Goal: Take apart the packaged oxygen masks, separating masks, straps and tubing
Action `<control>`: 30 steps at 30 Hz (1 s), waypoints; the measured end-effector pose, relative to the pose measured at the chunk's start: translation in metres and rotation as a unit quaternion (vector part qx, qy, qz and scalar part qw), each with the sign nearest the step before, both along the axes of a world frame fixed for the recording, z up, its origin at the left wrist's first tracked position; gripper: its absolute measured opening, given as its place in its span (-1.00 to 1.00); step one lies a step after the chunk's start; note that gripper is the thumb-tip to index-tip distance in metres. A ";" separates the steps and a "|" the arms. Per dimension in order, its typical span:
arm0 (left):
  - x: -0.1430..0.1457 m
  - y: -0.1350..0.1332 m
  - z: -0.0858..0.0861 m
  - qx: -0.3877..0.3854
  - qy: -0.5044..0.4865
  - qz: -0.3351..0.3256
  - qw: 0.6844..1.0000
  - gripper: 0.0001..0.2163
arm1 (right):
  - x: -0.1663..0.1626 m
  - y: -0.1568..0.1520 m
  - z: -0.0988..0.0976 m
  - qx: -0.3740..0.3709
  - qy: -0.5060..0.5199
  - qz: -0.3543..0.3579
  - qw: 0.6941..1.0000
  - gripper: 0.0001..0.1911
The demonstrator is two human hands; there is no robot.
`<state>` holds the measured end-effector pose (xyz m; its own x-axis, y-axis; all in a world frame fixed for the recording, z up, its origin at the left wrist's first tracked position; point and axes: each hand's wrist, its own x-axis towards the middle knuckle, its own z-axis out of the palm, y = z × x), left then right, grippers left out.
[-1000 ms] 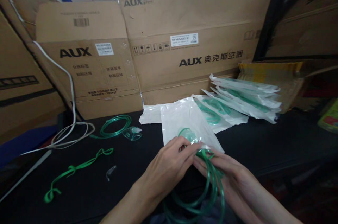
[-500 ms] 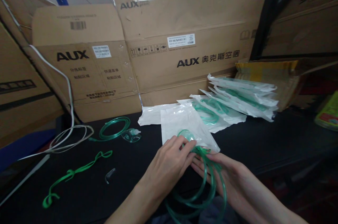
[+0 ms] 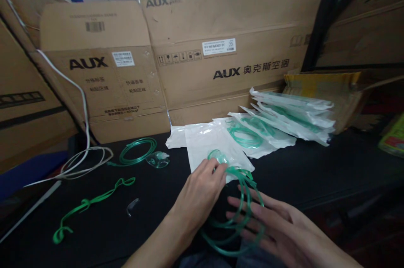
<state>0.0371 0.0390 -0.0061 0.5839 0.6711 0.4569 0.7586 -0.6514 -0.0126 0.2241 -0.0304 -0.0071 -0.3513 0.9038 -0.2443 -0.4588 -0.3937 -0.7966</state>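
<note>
My left hand [image 3: 205, 181] is closed at the clear green oxygen mask [image 3: 221, 156], by the lower edge of a white pouch [image 3: 202, 141]; its fingertips are partly hidden. From beside that hand, loops of green tubing [image 3: 232, 232] hang down over the table's front edge. My right hand [image 3: 271, 221] is open and a little blurred, its fingers spread behind and beside the loops. A bit of bright green strap [image 3: 248, 173] shows at the top of the tubing.
On the black table at left lie coiled green tubing [image 3: 137, 152], another clear mask [image 3: 157, 160], a knotted green strap [image 3: 90, 204] and a small clear elbow piece [image 3: 132, 205]. Filled white pouches [image 3: 293, 116] are piled at right. Cardboard [image 3: 189, 78] stands behind; a white cable [image 3: 84, 108] hangs left.
My right hand has moved down and right, away from the pouch edge, and its fingers have spread. My left hand, with the mask and pouch, has shifted slightly left.
</note>
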 end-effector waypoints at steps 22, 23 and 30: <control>0.000 -0.006 0.002 0.015 -0.113 -0.068 0.991 -0.86 | 0.016 0.014 -0.005 -0.004 -0.047 -0.078 0.996 -0.63; 0.000 -0.006 0.002 0.018 -0.112 -0.064 0.991 -0.86 | 0.017 0.011 -0.004 -0.004 -0.048 -0.077 0.996 -0.64; 0.001 -0.007 0.002 0.017 -0.104 -0.066 0.992 -0.88 | 0.020 0.006 -0.008 0.104 -0.175 -0.006 0.979 -0.50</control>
